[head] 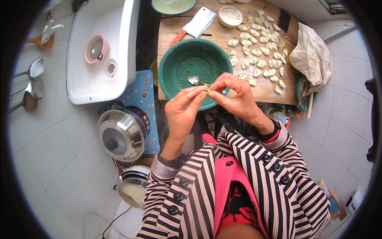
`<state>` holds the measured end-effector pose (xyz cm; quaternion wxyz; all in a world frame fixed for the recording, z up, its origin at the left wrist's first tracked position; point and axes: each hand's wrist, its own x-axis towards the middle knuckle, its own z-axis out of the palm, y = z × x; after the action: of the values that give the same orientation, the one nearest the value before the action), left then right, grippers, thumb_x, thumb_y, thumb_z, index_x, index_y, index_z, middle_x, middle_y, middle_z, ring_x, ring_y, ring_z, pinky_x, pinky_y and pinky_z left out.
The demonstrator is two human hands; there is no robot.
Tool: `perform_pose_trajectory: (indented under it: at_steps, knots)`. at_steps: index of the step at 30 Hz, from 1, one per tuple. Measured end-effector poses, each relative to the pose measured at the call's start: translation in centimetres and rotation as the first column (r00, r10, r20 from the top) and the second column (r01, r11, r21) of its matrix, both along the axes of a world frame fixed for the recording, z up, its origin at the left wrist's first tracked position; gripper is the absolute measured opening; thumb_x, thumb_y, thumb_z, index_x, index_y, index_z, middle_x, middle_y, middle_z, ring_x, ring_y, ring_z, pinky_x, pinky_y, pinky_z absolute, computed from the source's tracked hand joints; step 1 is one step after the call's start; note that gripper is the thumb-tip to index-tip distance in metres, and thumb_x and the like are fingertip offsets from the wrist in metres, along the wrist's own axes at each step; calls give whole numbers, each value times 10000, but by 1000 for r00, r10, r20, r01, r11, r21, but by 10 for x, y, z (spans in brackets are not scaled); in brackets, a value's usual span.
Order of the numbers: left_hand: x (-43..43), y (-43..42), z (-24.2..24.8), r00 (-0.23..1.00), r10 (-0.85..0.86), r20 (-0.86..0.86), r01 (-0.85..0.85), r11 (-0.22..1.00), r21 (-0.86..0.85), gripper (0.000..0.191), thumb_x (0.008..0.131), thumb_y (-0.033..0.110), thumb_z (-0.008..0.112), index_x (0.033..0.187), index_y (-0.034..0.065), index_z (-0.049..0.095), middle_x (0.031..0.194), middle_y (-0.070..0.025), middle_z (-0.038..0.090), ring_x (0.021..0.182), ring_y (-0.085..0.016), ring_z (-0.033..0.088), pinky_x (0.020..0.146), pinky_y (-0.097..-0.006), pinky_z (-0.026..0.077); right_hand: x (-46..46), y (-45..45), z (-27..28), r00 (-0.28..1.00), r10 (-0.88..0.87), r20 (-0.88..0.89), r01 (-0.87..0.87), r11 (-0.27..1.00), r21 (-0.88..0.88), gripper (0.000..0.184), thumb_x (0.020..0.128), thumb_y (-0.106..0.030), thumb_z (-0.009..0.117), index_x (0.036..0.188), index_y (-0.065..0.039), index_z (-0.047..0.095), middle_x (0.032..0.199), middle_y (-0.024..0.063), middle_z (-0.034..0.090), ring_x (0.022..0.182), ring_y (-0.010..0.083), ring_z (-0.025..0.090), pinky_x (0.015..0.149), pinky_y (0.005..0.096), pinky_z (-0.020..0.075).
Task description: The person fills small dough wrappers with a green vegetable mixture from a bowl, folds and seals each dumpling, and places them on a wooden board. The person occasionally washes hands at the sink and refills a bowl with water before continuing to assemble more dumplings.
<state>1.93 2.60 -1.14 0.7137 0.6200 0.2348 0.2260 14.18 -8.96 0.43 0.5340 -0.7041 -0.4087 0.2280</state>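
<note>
My left hand (183, 104) and my right hand (234, 94) meet over the near part of a green plastic basin (195, 44). Between their fingertips they pinch a small filled dumpling (206, 90), mostly covered by the fingers. Bits of green filling cling to my right hand. Inside the basin lie a metal spoon (194, 79) and scattered scraps of chopped green filling. Folded dumplings (261, 63) are spread over the floured wooden board (286, 80) to the right. A white bowl of flour (230, 16) stands behind the basin, beside a cleaver (199, 22) with an orange-red handle.
A white sink (125, 38) holding a pink-rimmed bowl (96, 48) is at the left. Nearer stands a lidded metal pot (121, 136) on an electric cooker. A cloth (312, 55) drapes over the board's right side, near a dark phone (284, 21). A pale enamel basin (174, 6) is at the back.
</note>
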Motion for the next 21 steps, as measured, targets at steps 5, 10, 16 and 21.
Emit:
perform_pose_trajectory:
  at_steps: [5,10,16,21]
  knots:
    - [-1,0,-1,999,-3,-35,1,997,-73,159,799,-23,648,957,-27,668,932,-101,669,848,-128,627,757,-235,494,1,-1,-3,970,-14,244,-1,998,58,81,789,-43,671,856,-16,635,795,73,625,718,136,596,615,245,471]
    - [1,0,1,995,-6,-102,-12,983,-181,177,832,4,627,1003,-20,667,973,-97,667,835,-107,616,752,-224,489,-6,-6,-5,947,-123,-296,123,992,-20,236,814,-61,658,1035,14,623,876,59,628,765,99,601,688,225,486]
    - [9,-1,8,994,-47,-95,21,966,-256,332,898,43,550,1222,-23,528,1029,-144,646,856,-117,613,747,-231,493,-3,-12,-13,781,-102,-616,106,994,-29,230,813,-52,669,1030,-10,605,918,34,630,809,82,594,727,210,475]
    - [14,-3,8,998,-48,-39,38,971,-237,346,871,20,574,1208,-34,518,1008,-125,615,898,-139,603,754,-241,505,2,-17,-20,622,-143,-770,270,962,40,219,835,-58,649,1039,-18,582,929,48,636,780,93,590,698,218,476]
